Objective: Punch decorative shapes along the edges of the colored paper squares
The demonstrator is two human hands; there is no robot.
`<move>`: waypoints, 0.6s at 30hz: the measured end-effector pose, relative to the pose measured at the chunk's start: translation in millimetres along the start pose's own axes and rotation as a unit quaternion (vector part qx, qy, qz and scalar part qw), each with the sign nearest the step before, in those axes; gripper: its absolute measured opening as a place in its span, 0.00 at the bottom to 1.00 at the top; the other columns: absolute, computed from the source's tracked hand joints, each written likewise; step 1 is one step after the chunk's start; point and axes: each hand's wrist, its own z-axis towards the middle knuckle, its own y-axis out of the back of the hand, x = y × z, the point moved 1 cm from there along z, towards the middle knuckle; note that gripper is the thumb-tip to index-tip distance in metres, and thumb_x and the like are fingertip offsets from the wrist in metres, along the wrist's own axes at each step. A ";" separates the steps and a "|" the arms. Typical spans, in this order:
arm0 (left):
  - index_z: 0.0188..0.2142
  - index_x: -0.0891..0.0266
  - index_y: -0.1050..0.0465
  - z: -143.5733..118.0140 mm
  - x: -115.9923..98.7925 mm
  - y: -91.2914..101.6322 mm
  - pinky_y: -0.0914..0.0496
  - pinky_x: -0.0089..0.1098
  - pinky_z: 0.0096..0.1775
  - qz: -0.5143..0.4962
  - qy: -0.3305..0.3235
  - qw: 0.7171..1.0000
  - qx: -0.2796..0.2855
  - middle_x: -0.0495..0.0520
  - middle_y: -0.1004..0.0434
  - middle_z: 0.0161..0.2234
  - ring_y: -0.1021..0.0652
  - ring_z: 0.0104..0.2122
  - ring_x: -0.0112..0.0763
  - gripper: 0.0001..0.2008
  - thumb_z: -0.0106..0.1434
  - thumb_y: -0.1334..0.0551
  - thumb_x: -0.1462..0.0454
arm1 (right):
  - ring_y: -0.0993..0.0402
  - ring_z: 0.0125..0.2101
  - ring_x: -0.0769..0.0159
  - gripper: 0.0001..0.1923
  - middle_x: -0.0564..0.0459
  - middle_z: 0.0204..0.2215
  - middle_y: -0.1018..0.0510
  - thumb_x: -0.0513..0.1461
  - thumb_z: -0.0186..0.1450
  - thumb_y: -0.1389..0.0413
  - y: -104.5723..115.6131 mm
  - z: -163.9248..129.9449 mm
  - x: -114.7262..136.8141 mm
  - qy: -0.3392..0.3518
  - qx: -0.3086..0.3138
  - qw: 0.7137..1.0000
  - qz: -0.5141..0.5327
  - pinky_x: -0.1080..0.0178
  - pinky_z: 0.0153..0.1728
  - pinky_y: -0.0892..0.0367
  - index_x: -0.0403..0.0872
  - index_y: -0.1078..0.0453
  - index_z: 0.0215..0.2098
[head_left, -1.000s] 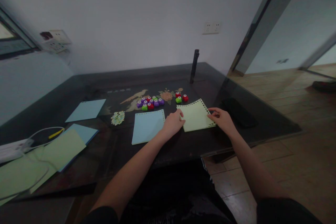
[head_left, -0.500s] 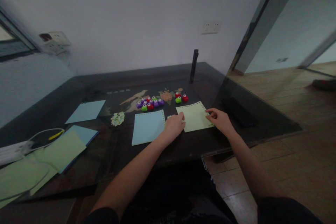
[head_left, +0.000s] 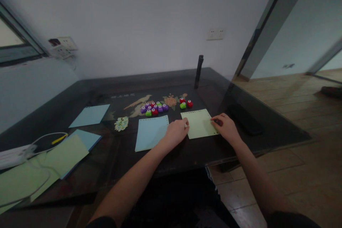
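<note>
A pale green paper sheet [head_left: 199, 124] with a punched top edge lies flat on the dark table [head_left: 114, 89]. My left hand [head_left: 176, 131] rests on its left edge with curled fingers. My right hand [head_left: 224, 126] presses on its right edge. A light blue sheet [head_left: 151, 131] with a punched top edge lies just left of my left hand. Behind the sheets sit a cluster of small purple, red and green punches [head_left: 154, 108] and a smaller group of red and green punches [head_left: 185, 103].
A pile of paper cutouts [head_left: 121, 123] lies left of the blue sheet. More blue sheets [head_left: 89, 115] and green sheets [head_left: 61, 155] lie at the left, with a white cable [head_left: 40, 139]. A dark upright post [head_left: 198, 72] stands at the back. A black flat object [head_left: 244, 119] lies right.
The green sheet, lifted and tilted a second ago, now lies flat on the table. Both hands have stayed at its edges. The view has shifted slightly.
</note>
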 end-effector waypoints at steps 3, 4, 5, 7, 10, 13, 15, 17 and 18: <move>0.39 0.58 0.30 -7.1 19.7 23.2 0.33 0.30 0.35 -0.030 -0.014 0.999 -0.029 0.51 0.22 0.33 0.23 0.34 0.33 0.08 0.63 0.46 0.63 | 0.35 0.25 0.67 0.10 0.51 0.29 0.31 0.40 0.60 0.48 1.3 2.4 9.6 0.013 -0.004 1.000 0.016 0.63 0.30 0.39 0.46 0.25 0.34; 0.39 0.58 0.30 -10.0 31.1 30.5 0.33 0.29 0.35 -0.037 -0.026 0.998 -0.040 0.51 0.23 0.33 0.24 0.33 0.33 0.08 0.63 0.46 0.62 | 0.36 0.25 0.67 0.10 0.51 0.28 0.31 0.40 0.60 0.48 1.5 3.9 14.8 0.020 -0.001 1.000 0.023 0.63 0.30 0.39 0.46 0.26 0.34; 0.38 0.58 0.30 -13.0 44.5 36.7 0.33 0.29 0.35 -0.037 -0.035 0.997 -0.053 0.51 0.23 0.33 0.24 0.33 0.32 0.08 0.63 0.46 0.62 | 0.36 0.24 0.67 0.09 0.51 0.28 0.31 0.39 0.60 0.48 1.5 5.9 21.3 0.030 0.003 0.999 0.030 0.63 0.30 0.39 0.46 0.26 0.33; 0.38 0.58 0.30 -19.5 75.5 44.7 0.33 0.31 0.36 -0.013 -0.024 0.996 -0.081 0.51 0.24 0.33 0.24 0.33 0.33 0.08 0.63 0.47 0.63 | 0.36 0.24 0.68 0.08 0.52 0.28 0.30 0.39 0.61 0.48 0.5 11.6 38.1 0.052 0.012 0.998 0.045 0.63 0.30 0.39 0.46 0.26 0.33; 0.36 0.60 0.30 -28.5 117.6 44.5 0.32 0.34 0.40 0.040 0.017 0.991 -0.124 0.54 0.24 0.36 0.25 0.37 0.36 0.08 0.62 0.47 0.65 | 0.34 0.26 0.67 0.07 0.51 0.29 0.27 0.38 0.61 0.47 -6.4 23.1 72.3 0.091 0.037 0.993 0.071 0.64 0.31 0.39 0.47 0.27 0.32; 0.40 0.61 0.30 -33.5 138.6 33.7 0.33 0.37 0.46 0.045 0.016 0.989 -0.143 0.56 0.26 0.41 0.27 0.43 0.38 0.08 0.62 0.45 0.65 | 0.33 0.28 0.67 0.07 0.51 0.31 0.26 0.37 0.63 0.47 -23.9 34.7 111.9 0.139 0.076 0.984 0.085 0.64 0.32 0.38 0.46 0.27 0.34; 0.43 0.61 0.31 -33.7 141.3 24.8 0.34 0.38 0.48 0.035 0.007 0.989 -0.141 0.56 0.27 0.44 0.28 0.46 0.39 0.11 0.62 0.45 0.64 | 0.31 0.34 0.64 0.07 0.50 0.32 0.26 0.36 0.63 0.47 -42.1 41.3 135.3 0.188 0.116 0.973 0.064 0.63 0.37 0.37 0.45 0.27 0.35; 0.47 0.62 0.32 -32.3 139.5 17.2 0.35 0.40 0.50 0.032 -0.001 0.989 -0.147 0.58 0.28 0.46 0.30 0.48 0.39 0.13 0.62 0.45 0.64 | 0.31 0.39 0.61 0.09 0.47 0.36 0.25 0.37 0.62 0.45 -63.0 47.2 151.2 0.220 0.142 0.965 0.014 0.61 0.40 0.37 0.44 0.27 0.40; 0.48 0.62 0.33 -31.3 138.1 14.1 0.36 0.40 0.51 0.034 -0.005 0.988 -0.150 0.58 0.29 0.47 0.30 0.49 0.40 0.14 0.63 0.45 0.63 | 0.32 0.42 0.59 0.11 0.45 0.40 0.26 0.37 0.62 0.44 -73.1 49.8 155.8 0.231 0.146 0.962 -0.012 0.60 0.42 0.38 0.43 0.28 0.43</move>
